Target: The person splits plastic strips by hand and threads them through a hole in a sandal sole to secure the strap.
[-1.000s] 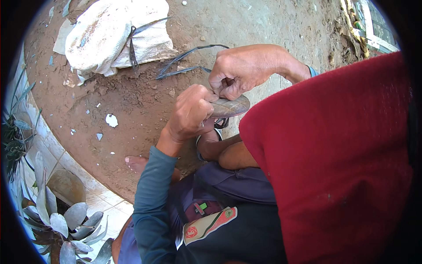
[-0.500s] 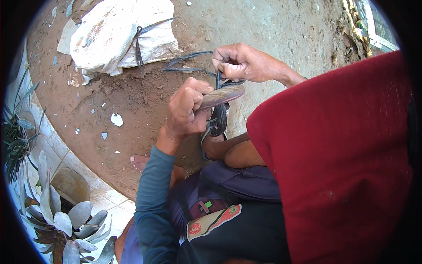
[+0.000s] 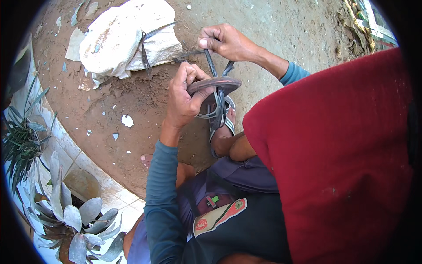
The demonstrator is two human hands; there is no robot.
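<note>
My left hand (image 3: 184, 97) is closed around a sandal (image 3: 222, 82), holding it with the edge of its sole toward me. Grey straps hang under the sole. A black rubber-like strip (image 3: 210, 64) passes around the sandal, with loose lengths dangling below it. Above the sandal, my right hand (image 3: 228, 42) pinches one part of the strip between thumb and fingers and stretches it upward. Another piece of the strip sticks up beside it. My foot (image 3: 223, 132), wearing a sandal, rests on the ground just beneath.
A white woven sack (image 3: 127, 39) with black strips on it lies on the dirt ahead. Pale fragments (image 3: 127, 120) are scattered on the ground. Potted plants (image 3: 79, 215) stand on the tiled edge (image 3: 83, 165) at left. Red cloth (image 3: 334, 154) covers much of the right side.
My right hand has risen and moved left, drawing the strip up from the sandal. My left hand has tilted the sandal, so its straps now show below.
</note>
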